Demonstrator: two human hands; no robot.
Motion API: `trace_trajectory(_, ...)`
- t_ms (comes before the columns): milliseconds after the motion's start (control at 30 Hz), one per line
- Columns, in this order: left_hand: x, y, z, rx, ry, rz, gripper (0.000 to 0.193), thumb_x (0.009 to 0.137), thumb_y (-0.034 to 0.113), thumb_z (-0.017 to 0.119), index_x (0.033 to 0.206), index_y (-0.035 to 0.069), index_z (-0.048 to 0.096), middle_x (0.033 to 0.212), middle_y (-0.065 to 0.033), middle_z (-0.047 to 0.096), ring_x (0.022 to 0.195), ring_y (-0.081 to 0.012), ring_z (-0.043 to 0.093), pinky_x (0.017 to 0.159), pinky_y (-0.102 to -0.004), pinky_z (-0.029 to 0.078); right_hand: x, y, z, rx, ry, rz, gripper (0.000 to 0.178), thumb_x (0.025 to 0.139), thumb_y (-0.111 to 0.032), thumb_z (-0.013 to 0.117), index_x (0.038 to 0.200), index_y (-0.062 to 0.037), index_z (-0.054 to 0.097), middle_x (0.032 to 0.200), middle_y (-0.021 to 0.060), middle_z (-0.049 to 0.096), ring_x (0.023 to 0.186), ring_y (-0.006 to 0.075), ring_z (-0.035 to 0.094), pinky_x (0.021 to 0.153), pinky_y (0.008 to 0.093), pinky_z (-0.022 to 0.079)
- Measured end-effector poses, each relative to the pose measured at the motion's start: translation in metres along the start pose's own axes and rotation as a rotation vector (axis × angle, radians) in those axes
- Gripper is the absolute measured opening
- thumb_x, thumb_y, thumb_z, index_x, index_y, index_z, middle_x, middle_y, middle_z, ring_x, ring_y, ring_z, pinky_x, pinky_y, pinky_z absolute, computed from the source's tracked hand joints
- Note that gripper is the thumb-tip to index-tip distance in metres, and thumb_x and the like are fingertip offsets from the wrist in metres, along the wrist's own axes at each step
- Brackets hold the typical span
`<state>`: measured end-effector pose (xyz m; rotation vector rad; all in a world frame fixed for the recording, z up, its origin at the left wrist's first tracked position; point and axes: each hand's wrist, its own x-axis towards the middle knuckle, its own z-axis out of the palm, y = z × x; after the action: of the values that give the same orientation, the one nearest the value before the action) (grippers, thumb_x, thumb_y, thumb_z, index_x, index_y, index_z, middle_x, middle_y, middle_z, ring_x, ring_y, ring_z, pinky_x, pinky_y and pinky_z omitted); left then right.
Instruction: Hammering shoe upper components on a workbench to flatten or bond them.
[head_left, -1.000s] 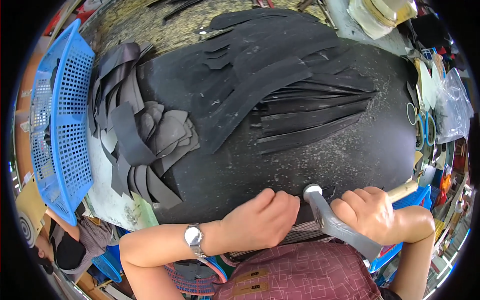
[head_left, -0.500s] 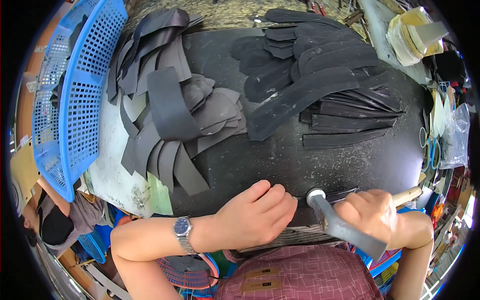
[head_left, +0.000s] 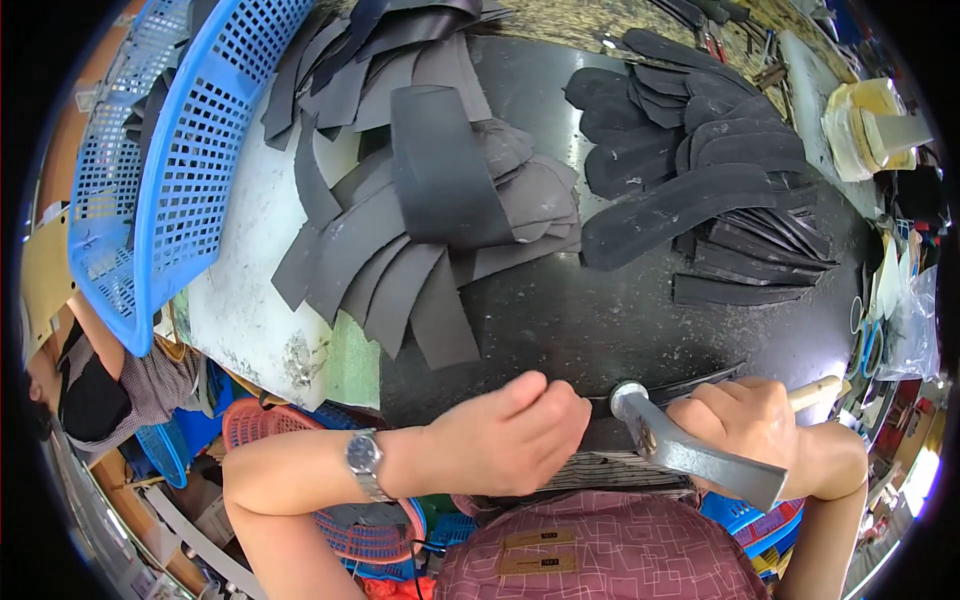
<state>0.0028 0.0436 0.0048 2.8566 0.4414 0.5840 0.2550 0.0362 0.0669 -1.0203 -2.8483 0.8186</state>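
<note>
Broad black-topped table (head_left: 640, 320), scuffed and dusty, filling most of the view, with a pale worn slab (head_left: 250, 300) at its left end. Crowded workshop around it: stacked plastic crates (head_left: 300, 430) below the near edge, clutter along the right rim. Tilted over the left end, a blue perforated basket (head_left: 170, 170) holding dark cut pieces. Spilling from it across the slab, a heap of grey-black strips (head_left: 420, 220) (rubbery sheet, by the look). Further right, a fan of black sole-shaped pieces (head_left: 700, 170), overlapping, above a stack of thin flat strips (head_left: 750, 270).

At the near edge, left hand (head_left: 510, 440) curled, fingers (head_left: 535, 392) pressed together onto a narrow black strip (head_left: 690, 380) lying along the table rim. Right hand (head_left: 745, 425) wrapped tight round a wooden handle (head_left: 815, 392), hammer (head_left: 680, 445) with its round face (head_left: 630, 395) down on that strip, just beside the left hand.

Against half a second ago: view swung left and closer, basket and heap now larger and more central; hands and hammer in the same place on the strip.
</note>
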Motion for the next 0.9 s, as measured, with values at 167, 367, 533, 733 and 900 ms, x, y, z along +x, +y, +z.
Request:
trace_trajectory(167, -0.012, 0.003, 0.003, -0.028, 0.045, -0.041, 0.03, 0.071, 0.018, 0.056, 0.09, -0.004, 0.063, 0.091, -0.009, 0.059, 0.089, -0.0233, 0.053, 0.078, -0.0335, 0.044, 0.01, -0.008, 0.001, -0.077, 0.021, -0.025, 0.024, 0.063, -0.019, 0.058, 0.081, -0.0057, 0.05, 0.062, 0.0008, 0.041, 0.048, 0.0129, 0.051, 0.041, 0.0267, 0.041)
trace_trajectory(367, -0.021, 0.006, 0.004, -0.055, 0.106, -0.1, 0.029, 0.072, 0.017, 0.057, 0.09, -0.004, 0.063, 0.094, -0.0102, 0.059, 0.09, -0.0239, 0.053, 0.078, -0.0338, 0.043, 0.017, -0.018, 0.001, -0.137, 0.026, -0.032, 0.023, 0.063, -0.019, 0.059, 0.079, -0.0062, 0.049, 0.061, 0.0007, 0.04, 0.047, 0.013, 0.05, 0.04, 0.0268, 0.04)
trace_trajectory(533, -0.026, 0.006, 0.003, -0.082, 0.103, -0.104, 0.028, 0.072, 0.015, 0.058, 0.092, -0.003, 0.064, 0.097, -0.0107, 0.059, 0.092, -0.024, 0.053, 0.079, -0.0344, 0.043, 0.023, -0.013, 0.001, -0.031, 0.072, -0.034, 0.021, 0.063, -0.018, 0.059, 0.078, -0.0062, 0.049, 0.061, 0.0007, 0.04, 0.047, 0.013, 0.049, 0.04, 0.0267, 0.04)
trace_trajectory(733, -0.026, 0.008, -0.001, -0.109, 0.09, -0.202, 0.032, 0.071, 0.016, 0.059, 0.096, -0.003, 0.065, 0.091, -0.0077, 0.056, 0.091, -0.0235, 0.052, 0.079, -0.0336, 0.042, 0.033, -0.019, -0.005, -0.069, 0.057, -0.049, 0.023, 0.062, -0.018, 0.06, 0.078, -0.006, 0.048, 0.061, 0.0011, 0.041, 0.047, 0.0134, 0.05, 0.039, 0.0275, 0.04)
trace_trajectory(900, -0.025, 0.025, -0.002, -0.053, 0.056, -0.236, 0.032, 0.071, 0.016, 0.06, 0.097, -0.001, 0.065, 0.083, -0.0045, 0.054, 0.081, -0.0202, 0.051, 0.073, -0.0314, 0.043, 0.034, -0.018, -0.001, -0.085, 0.019, -0.053, 0.024, 0.064, -0.019, 0.061, 0.079, -0.0056, 0.048, 0.062, 0.0017, 0.043, 0.048, 0.014, 0.052, 0.041, 0.0271, 0.042)
